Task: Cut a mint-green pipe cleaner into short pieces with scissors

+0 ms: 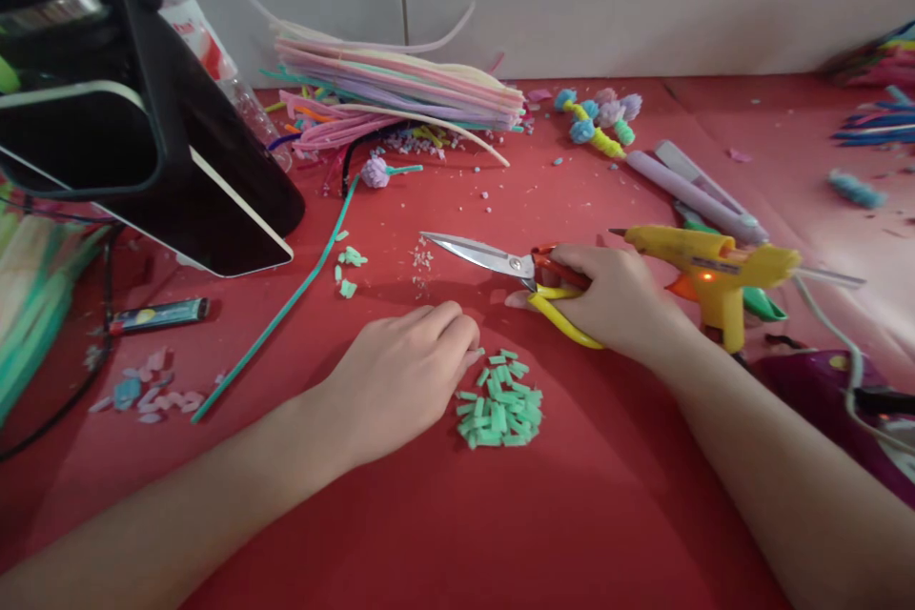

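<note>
My right hand is closed around the red and yellow handles of a pair of scissors, whose blades lie together and point left. My left hand rests low over the red table with its fingers curled and fingertips pressed together. Those fingertips are at the upper left edge of a pile of short green pipe cleaner pieces; whatever they pinch is hidden. A few more green pieces lie beyond my left hand, next to a long teal pipe cleaner.
A yellow glue gun with a lit orange light stands at right, near a lilac flat iron. Bundled pipe cleaners lie at the back. A black tumbler and a phone on a holder stand left. A lighter lies below them.
</note>
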`<action>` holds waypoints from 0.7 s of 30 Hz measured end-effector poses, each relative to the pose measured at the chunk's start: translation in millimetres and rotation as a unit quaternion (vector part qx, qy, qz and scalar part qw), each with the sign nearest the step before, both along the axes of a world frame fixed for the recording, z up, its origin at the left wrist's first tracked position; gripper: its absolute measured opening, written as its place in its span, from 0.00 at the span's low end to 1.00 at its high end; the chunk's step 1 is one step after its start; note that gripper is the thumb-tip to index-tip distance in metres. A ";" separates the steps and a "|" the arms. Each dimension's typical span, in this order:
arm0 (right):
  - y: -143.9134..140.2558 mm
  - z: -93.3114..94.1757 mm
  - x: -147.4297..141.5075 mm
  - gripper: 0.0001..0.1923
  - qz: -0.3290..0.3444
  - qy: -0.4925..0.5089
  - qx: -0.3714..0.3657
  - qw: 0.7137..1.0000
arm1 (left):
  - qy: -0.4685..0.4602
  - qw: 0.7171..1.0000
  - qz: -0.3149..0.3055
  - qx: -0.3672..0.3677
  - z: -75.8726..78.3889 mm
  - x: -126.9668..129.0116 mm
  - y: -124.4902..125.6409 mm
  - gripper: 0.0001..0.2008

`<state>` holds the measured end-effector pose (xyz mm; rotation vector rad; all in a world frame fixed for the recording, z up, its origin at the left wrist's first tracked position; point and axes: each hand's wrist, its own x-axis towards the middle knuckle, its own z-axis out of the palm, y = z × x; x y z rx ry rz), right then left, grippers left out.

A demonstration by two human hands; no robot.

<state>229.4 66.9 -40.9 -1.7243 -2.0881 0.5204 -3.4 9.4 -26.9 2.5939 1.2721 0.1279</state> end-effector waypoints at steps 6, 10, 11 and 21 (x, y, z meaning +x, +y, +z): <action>-0.9 -4.2 2.4 0.32 -0.019 0.005 -0.002 1.000 | -0.245 0.959 0.112 -0.089 -1.1 -10.6 17.7 0.08; -2.5 -4.0 1.0 0.34 -0.042 0.014 0.000 0.999 | -0.426 0.856 0.227 -0.184 -7.3 -18.3 29.6 0.08; -2.7 -3.6 0.5 0.35 -0.042 0.014 0.002 0.999 | -0.452 0.836 0.243 -0.194 -8.4 -19.5 32.0 0.09; -1.8 -3.3 -0.2 0.35 -0.033 0.011 -0.001 0.999 | -0.521 0.790 0.267 -0.184 -12.5 -25.8 43.2 0.08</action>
